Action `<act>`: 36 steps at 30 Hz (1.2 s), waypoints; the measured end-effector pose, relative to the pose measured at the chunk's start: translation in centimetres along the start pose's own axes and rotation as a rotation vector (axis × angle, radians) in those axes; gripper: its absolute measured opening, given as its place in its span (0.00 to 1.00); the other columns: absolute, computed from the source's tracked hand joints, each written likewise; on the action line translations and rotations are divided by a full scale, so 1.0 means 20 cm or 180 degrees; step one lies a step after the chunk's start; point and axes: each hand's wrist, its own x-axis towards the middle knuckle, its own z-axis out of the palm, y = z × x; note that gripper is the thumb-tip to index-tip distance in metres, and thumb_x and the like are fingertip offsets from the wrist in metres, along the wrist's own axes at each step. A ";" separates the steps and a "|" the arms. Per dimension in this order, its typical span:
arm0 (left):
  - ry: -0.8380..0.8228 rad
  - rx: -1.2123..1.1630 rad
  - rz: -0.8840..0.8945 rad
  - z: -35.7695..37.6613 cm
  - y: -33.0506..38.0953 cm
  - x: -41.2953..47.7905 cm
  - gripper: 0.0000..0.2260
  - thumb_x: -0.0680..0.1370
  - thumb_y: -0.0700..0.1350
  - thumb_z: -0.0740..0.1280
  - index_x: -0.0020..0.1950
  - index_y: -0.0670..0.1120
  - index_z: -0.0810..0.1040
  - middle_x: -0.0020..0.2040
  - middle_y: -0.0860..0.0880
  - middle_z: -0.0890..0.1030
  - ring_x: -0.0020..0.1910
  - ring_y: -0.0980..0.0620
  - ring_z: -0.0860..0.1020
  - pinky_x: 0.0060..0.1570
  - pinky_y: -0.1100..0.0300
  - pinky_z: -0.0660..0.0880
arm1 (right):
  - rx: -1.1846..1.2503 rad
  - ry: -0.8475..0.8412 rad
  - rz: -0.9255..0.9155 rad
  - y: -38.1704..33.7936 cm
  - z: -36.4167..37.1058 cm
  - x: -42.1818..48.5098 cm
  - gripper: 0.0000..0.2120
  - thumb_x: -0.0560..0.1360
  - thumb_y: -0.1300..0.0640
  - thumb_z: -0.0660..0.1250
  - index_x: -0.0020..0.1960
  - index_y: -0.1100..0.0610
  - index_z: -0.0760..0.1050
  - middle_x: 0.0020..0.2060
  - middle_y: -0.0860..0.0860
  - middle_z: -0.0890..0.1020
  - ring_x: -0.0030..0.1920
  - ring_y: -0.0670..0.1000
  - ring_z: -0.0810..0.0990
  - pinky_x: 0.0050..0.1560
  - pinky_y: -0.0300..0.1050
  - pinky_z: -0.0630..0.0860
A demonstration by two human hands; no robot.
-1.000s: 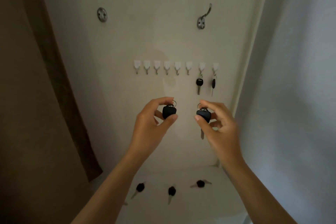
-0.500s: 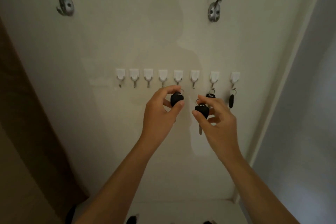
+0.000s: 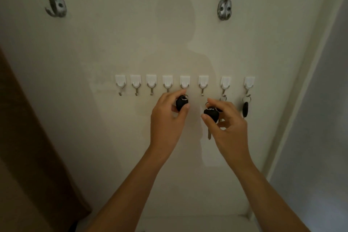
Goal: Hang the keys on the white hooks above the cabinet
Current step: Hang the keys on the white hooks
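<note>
Because each key is light and rigid, pinch its black head and leave the ring free. Your left hand [image 3: 167, 118] grips one key [image 3: 181, 103], ring just under the fifth white hook [image 3: 185, 83]. Your right hand [image 3: 228, 120] clamps another key [image 3: 211, 115] below the sixth hook [image 3: 203, 83]. Beyond, hung keys [image 3: 245, 108] crowd the right; avoid knocking them.
</note>
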 end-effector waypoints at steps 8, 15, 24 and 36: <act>0.0048 0.0297 0.0137 0.01 -0.01 -0.01 0.18 0.76 0.42 0.70 0.65 0.48 0.77 0.53 0.52 0.78 0.49 0.56 0.78 0.51 0.72 0.73 | 0.0043 0.0028 -0.0031 -0.01 0.00 0.03 0.17 0.72 0.64 0.72 0.59 0.54 0.77 0.50 0.48 0.79 0.46 0.39 0.77 0.41 0.27 0.73; 0.0180 0.0778 0.0470 0.01 0.02 0.00 0.18 0.77 0.41 0.69 0.67 0.46 0.75 0.54 0.53 0.77 0.48 0.65 0.71 0.48 0.82 0.65 | 0.0058 0.0032 -0.0043 0.01 -0.01 0.02 0.18 0.72 0.64 0.72 0.58 0.51 0.76 0.50 0.48 0.79 0.48 0.40 0.77 0.42 0.28 0.74; 0.0072 0.1008 0.0502 0.03 -0.04 -0.02 0.21 0.77 0.42 0.68 0.70 0.50 0.72 0.54 0.52 0.74 0.40 0.60 0.73 0.40 0.79 0.69 | 0.0097 0.0065 -0.0041 0.03 -0.01 0.05 0.17 0.72 0.63 0.72 0.58 0.52 0.77 0.51 0.48 0.79 0.49 0.41 0.78 0.43 0.30 0.75; 0.0038 0.0302 0.0058 0.01 -0.09 -0.05 0.20 0.75 0.43 0.71 0.66 0.53 0.74 0.56 0.56 0.78 0.50 0.63 0.77 0.46 0.73 0.74 | 0.0142 -0.0007 -0.0052 0.06 0.04 0.14 0.17 0.72 0.62 0.72 0.60 0.53 0.77 0.50 0.42 0.77 0.52 0.39 0.78 0.48 0.29 0.74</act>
